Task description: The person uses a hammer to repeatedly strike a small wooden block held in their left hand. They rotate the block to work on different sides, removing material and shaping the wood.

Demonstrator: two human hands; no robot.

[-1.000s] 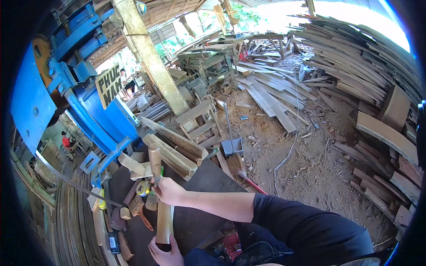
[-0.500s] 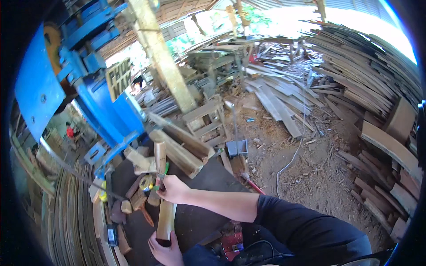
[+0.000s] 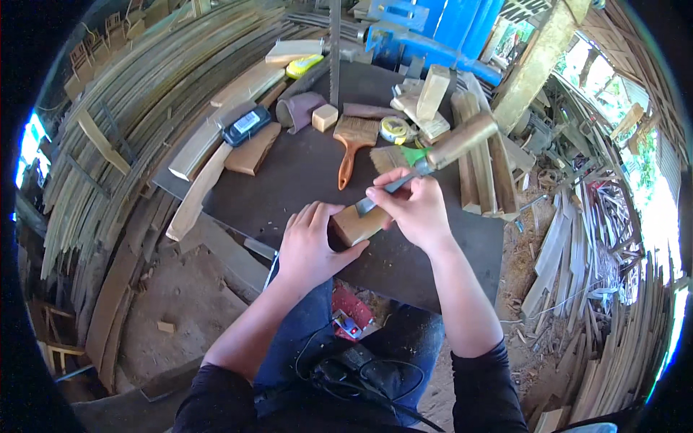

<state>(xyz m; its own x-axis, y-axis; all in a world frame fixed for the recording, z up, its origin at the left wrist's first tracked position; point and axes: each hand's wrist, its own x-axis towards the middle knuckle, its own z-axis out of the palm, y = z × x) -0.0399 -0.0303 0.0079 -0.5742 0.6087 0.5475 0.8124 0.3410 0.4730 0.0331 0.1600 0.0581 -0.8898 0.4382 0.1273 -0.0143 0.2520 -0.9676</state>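
- Left hand (image 3: 312,242), thumb and fingers spread around the near end of a wooden piece (image 3: 359,227), holds it above the table's (image 3: 281,191) near edge, apparently to steady it.
- Right hand (image 3: 419,213) pinches a chisel (image 3: 444,151) low, probably for control; its blade lies against the wood, handle pointing away.
- An orange-handled brush (image 3: 349,155) and tape measure (image 3: 393,129) lie beyond, seemingly within reach.

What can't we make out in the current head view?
All in the head view:
- Wood piece: underside faces away; left hand hides part of one side.
- Chisel: right hand covers part of the blade.
- Green-handled brush: handle end, behind the chisel.
- Blue machine: top, cut by the upper edge.
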